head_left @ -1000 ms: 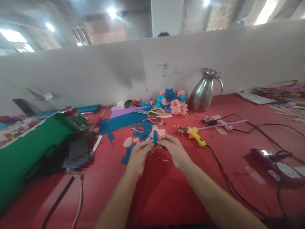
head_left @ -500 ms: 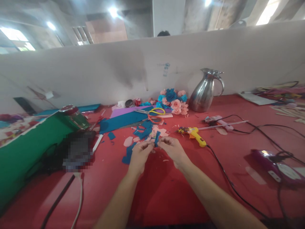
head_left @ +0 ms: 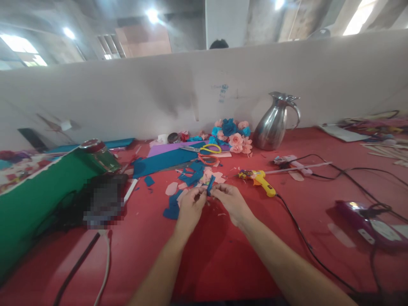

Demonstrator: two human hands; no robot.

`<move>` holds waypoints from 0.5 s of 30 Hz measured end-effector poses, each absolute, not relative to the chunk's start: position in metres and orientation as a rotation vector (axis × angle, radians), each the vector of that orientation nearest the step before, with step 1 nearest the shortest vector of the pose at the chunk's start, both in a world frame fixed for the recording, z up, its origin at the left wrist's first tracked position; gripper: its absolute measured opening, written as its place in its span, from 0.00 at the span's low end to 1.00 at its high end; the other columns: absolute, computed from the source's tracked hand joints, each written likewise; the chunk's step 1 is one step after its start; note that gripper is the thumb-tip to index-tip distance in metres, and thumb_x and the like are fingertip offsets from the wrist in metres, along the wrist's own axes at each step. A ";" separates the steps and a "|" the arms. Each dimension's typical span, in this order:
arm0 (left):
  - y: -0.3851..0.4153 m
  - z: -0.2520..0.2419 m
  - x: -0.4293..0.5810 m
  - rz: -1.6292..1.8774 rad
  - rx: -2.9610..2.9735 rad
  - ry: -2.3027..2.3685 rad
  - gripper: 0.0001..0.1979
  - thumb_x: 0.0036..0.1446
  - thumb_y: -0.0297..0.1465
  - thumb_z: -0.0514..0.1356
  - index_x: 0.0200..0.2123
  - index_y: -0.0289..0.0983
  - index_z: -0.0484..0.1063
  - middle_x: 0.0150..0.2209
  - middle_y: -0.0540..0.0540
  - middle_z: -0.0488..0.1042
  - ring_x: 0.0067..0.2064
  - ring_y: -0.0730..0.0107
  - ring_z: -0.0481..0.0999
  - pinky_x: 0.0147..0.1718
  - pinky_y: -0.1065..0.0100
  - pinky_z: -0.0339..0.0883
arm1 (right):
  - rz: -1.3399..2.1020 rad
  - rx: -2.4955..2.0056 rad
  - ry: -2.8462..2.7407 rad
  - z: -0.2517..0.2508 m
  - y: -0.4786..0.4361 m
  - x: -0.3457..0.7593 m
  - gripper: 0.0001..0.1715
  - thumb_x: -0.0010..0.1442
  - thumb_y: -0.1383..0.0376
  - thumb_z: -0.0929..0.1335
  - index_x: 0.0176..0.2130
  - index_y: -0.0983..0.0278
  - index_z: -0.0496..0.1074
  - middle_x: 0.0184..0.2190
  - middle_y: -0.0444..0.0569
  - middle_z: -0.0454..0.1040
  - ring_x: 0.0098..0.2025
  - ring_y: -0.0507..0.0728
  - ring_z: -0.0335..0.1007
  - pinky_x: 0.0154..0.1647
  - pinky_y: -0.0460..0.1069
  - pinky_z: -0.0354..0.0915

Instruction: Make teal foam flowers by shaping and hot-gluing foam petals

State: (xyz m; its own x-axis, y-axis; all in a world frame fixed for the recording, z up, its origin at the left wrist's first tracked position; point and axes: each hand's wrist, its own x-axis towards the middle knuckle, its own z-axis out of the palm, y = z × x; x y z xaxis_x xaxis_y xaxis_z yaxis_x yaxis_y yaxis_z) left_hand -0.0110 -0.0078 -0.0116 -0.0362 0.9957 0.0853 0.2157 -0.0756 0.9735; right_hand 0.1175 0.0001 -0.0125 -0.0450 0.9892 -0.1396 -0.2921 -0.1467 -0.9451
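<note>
Both my hands meet over the middle of the red table [head_left: 223, 263]. My left hand [head_left: 190, 210] and my right hand [head_left: 232, 202] pinch a small rolled blue foam piece [head_left: 210, 184] between their fingertips, held a little above the tabletop. Just beyond them lie blue and pink foam scraps [head_left: 194, 176]. A yellow glue gun [head_left: 259, 179] rests to the right of my right hand, its black cord trailing toward me.
Yellow scissors [head_left: 205, 148] and orange scissors [head_left: 207, 159] lie on blue and purple foam sheets [head_left: 165, 159]. Finished foam roses [head_left: 234, 136] and a steel jug [head_left: 276, 121] stand by the white partition. A green roll [head_left: 35, 199] and cables lie left; a purple device [head_left: 366, 219] lies right.
My hands have barely shifted; my fingers have worked the blue piece, which sits slightly lower and tilted compared with a second ago.
</note>
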 end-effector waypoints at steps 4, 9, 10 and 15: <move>-0.008 -0.010 -0.011 1.204 1.074 1.208 0.10 0.45 0.36 0.65 0.24 0.35 0.74 0.22 0.50 0.72 0.25 0.74 0.68 0.30 0.72 0.62 | 1.465 -1.065 -0.907 -0.010 -0.001 0.117 0.09 0.40 0.62 0.71 0.23 0.66 0.72 0.20 0.43 0.70 0.24 0.50 0.61 0.30 0.46 0.57; -0.008 -0.004 -0.012 1.152 0.747 1.047 0.12 0.34 0.32 0.71 0.25 0.33 0.77 0.26 0.48 0.75 0.25 0.77 0.70 0.29 0.73 0.64 | 1.465 -1.052 -0.922 -0.009 -0.002 0.119 0.08 0.41 0.62 0.71 0.22 0.65 0.72 0.19 0.42 0.69 0.24 0.49 0.60 0.30 0.46 0.57; -0.009 -0.003 -0.012 1.145 0.731 1.034 0.13 0.34 0.32 0.72 0.25 0.33 0.77 0.25 0.48 0.75 0.25 0.78 0.69 0.29 0.74 0.63 | 1.472 -1.046 -0.925 -0.009 -0.002 0.119 0.08 0.41 0.62 0.71 0.22 0.65 0.72 0.19 0.42 0.70 0.24 0.49 0.60 0.30 0.46 0.57; -0.009 -0.003 -0.014 1.123 0.708 1.036 0.14 0.31 0.32 0.73 0.25 0.32 0.78 0.26 0.47 0.76 0.27 0.76 0.72 0.32 0.72 0.66 | 1.477 -1.058 -0.931 -0.007 -0.003 0.119 0.08 0.41 0.62 0.71 0.22 0.65 0.72 0.21 0.43 0.71 0.25 0.51 0.62 0.32 0.47 0.59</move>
